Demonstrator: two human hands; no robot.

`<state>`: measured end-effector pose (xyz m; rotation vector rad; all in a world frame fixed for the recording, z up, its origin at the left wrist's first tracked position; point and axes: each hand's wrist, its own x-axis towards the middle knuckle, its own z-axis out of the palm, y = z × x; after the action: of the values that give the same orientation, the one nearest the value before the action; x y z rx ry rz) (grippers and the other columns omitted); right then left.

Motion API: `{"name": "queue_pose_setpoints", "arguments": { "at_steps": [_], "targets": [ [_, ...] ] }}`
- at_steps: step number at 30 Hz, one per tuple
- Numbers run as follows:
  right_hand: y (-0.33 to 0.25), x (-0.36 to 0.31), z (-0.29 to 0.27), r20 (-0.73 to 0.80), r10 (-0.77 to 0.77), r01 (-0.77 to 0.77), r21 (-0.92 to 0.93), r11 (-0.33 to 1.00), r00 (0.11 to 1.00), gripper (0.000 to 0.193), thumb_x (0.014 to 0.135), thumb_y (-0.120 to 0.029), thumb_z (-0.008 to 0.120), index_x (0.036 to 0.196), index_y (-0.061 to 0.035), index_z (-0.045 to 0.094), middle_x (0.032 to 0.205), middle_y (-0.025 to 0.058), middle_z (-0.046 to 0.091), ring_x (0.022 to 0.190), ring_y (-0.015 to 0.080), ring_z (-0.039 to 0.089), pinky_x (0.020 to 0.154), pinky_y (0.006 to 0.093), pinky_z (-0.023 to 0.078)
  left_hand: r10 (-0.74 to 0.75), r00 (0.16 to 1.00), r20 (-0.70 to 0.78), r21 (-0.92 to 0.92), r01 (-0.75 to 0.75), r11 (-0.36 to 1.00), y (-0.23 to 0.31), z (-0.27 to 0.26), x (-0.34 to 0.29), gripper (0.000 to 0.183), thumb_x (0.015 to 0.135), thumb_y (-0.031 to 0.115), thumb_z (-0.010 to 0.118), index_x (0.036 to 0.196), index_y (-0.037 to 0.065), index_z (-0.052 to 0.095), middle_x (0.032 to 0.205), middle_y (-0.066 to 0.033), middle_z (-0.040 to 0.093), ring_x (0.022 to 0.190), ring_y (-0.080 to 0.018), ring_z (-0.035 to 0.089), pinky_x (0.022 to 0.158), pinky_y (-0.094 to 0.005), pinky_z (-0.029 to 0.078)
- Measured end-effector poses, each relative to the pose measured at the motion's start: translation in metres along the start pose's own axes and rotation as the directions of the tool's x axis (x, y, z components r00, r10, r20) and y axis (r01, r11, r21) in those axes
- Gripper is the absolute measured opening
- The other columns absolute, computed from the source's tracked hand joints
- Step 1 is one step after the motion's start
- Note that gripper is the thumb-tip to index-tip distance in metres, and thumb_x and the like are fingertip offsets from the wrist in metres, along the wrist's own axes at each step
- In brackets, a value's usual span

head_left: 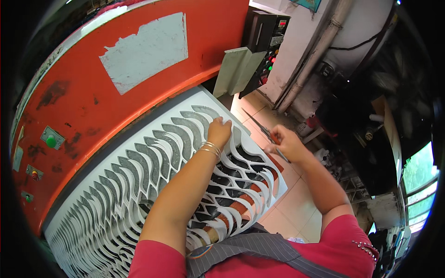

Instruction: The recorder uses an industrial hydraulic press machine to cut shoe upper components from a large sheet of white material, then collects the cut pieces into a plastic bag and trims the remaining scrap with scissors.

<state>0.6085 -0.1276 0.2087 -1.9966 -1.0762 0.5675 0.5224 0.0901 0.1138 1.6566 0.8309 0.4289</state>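
A wide white sheet with rows of wavy, sole-shaped cutouts lies on the bed of a large red press. My left hand reaches across it, fingers pressed on the sheet near its far right corner; bangles ring the wrist. Past the sheet's right edge, my right hand is closed around a pair of long metal scissors. Their blades point up and left, away from me, over the floor.
On the red press front are green and red buttons. A black control box with coloured buttons stands behind its right end, beside a grey flap. Tiled floor, a pipe and clutter lie on the right.
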Motion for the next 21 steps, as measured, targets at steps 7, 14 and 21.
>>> {"name": "queue_pose_setpoints", "arguments": {
  "at_steps": [7,14,21],
  "targets": [
    [0.062,0.130,-0.028,0.295,-0.054,0.190,-0.455,0.870,0.954,0.076,0.073,-0.067,0.062,0.108,0.0009,0.059,0.097,0.0155,0.061,0.091,0.0282,0.061,0.077,0.0370,0.048,-0.112,0.973,-0.200,-0.021,0.110,0.994,0.009,0.039,0.026,0.064,0.083,0.026,0.057,0.132,-0.011,0.039,0.126,-0.0321,0.050,0.123,-0.0402,0.046,0.104,-0.0372,0.035],
    [0.083,0.199,-0.045,0.463,0.000,0.301,-0.576,0.760,0.886,0.080,0.075,-0.074,0.052,0.114,-0.0045,0.061,0.112,0.0181,0.060,0.104,0.0322,0.058,0.087,0.0424,0.046,-0.050,0.990,-0.132,-0.396,-0.006,0.918,0.021,0.053,0.004,0.064,0.087,0.009,0.056,0.140,-0.008,0.025,0.142,-0.0272,0.035,0.132,-0.0311,0.037,0.108,-0.0350,0.029],
    [0.074,0.236,-0.039,0.619,0.032,0.437,-0.589,0.679,0.785,0.081,0.078,-0.071,0.051,0.113,0.0006,0.059,0.111,0.0175,0.060,0.102,0.0307,0.059,0.084,0.0396,0.047,-0.036,0.997,-0.070,-0.509,-0.005,0.861,0.017,0.047,-0.007,0.067,0.087,0.004,0.057,0.143,-0.005,0.021,0.146,-0.0254,0.027,0.136,-0.0295,0.029,0.110,-0.0351,0.027]
  ]
}}
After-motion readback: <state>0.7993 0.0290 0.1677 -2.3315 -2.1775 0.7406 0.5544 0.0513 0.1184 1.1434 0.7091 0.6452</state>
